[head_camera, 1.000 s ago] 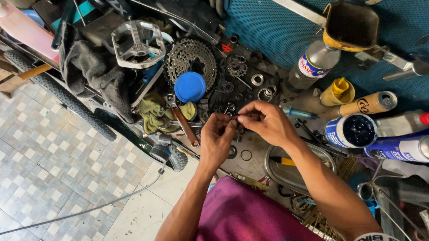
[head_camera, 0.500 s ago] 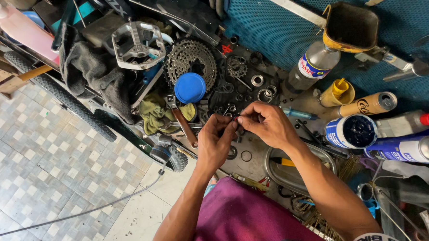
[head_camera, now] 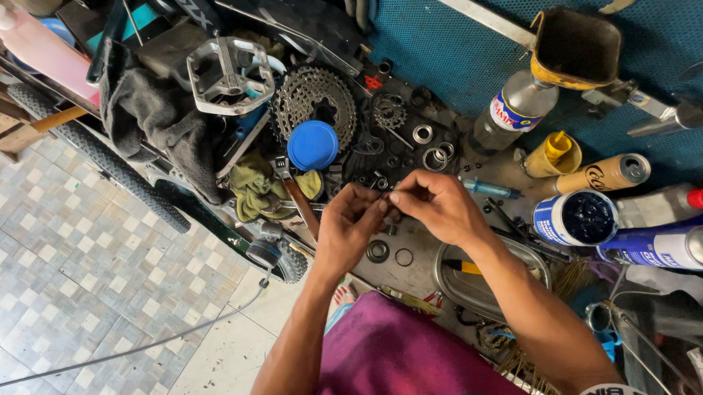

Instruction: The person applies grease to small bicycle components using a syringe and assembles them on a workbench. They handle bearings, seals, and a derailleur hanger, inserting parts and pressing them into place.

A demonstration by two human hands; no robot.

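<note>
we have both hands together over the cluttered workbench, just below the blue round lid and the toothed gear cluster. our left hand and right hand meet fingertip to fingertip, pinching a small dark metal part between them; the fingers are closed nearly all the way, with only that little piece in the gap, and it is too small and too hidden by the fingers to tell its exact shape. we judge it to be light, hard and stiff, probably greasy like the parts around it, so it could slip, and it is best taken by its edges with thumb and forefinger, as now. the part sits right at the tips of both hands, above the bench, not resting on it. just under the hands lie two small loose rings, and a brush with a wooden handle lies just beside the left hand. well apart to the right stand an open blue tin and a spray can.
</note>
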